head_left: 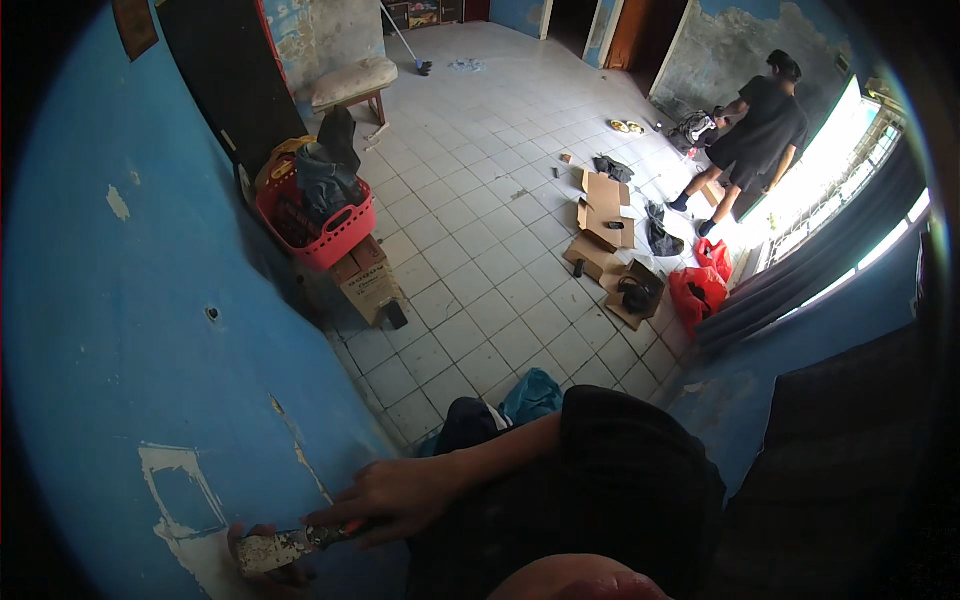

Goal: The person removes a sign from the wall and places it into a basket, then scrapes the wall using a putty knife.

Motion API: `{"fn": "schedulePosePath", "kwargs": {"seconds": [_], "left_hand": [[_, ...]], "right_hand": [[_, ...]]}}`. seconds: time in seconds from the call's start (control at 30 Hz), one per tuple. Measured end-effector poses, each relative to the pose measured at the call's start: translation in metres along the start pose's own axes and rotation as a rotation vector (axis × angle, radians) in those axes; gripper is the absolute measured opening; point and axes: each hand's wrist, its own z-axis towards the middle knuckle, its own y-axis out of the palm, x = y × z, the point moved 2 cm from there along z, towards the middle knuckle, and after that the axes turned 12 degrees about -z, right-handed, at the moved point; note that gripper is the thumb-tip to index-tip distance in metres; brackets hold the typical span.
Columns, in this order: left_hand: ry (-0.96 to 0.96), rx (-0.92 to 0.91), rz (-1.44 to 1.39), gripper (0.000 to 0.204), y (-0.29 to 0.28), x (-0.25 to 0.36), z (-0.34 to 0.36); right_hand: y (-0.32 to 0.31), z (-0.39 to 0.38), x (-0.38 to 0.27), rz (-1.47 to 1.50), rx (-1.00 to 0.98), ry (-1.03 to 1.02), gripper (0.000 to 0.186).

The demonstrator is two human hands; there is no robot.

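A putty knife with a broad blade crusted in whitish material lies across the lower left, close to the blue wall. My right hand is closed round its handle, where a bit of orange shows. My left hand is mostly behind the blade, its fingers curled at the blade's edges. Beside the blade, the wall has a pale patch and a scraped, whitish square outline. A narrow chipped crack runs down the paint above my right hand.
A pink laundry basket holding clothes stands on a cardboard box along the wall. Opened cardboard, a red bag and dark bags lie on the tiled floor. Another person stands by the bright window. A padded bench stands farther back.
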Motion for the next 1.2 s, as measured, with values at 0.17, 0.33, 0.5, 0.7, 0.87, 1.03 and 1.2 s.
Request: {"fn": "schedulePosePath", "kwargs": {"seconds": [0.17,0.33,0.5,0.7,0.87,1.03,1.2], "left_hand": [[0.028,0.017,-0.003,0.078,-0.001,0.0,-0.001],[0.04,0.018,-0.007,0.076,-0.004,-0.001,0.0],[0.063,0.03,-0.005,0.074,-0.008,-0.002,-0.003],[0.068,0.038,-0.014,0.072,-0.005,-0.006,-0.005],[0.077,0.034,-0.022,0.07,-0.004,-0.007,-0.005],[0.091,0.048,-0.017,0.068,-0.007,-0.004,-0.009],[0.109,0.045,0.005,0.066,-0.011,0.001,-0.011]], "right_hand": [[-0.005,-0.006,-0.003,-0.074,-0.072,0.04,0.064],[-0.032,-0.011,-0.003,-0.128,0.107,0.022,0.041],[-0.152,-0.043,-0.019,-0.48,0.965,0.044,0.014],[-0.218,-0.07,-0.122,-0.887,1.25,-0.387,0.023],[-0.21,-0.067,-0.159,-1.022,1.137,-0.677,0.03],[-0.187,-0.056,-0.13,-1.007,1.211,-0.645,0.024],[-0.193,-0.051,-0.132,-0.869,1.183,-0.536,0.021]]}}
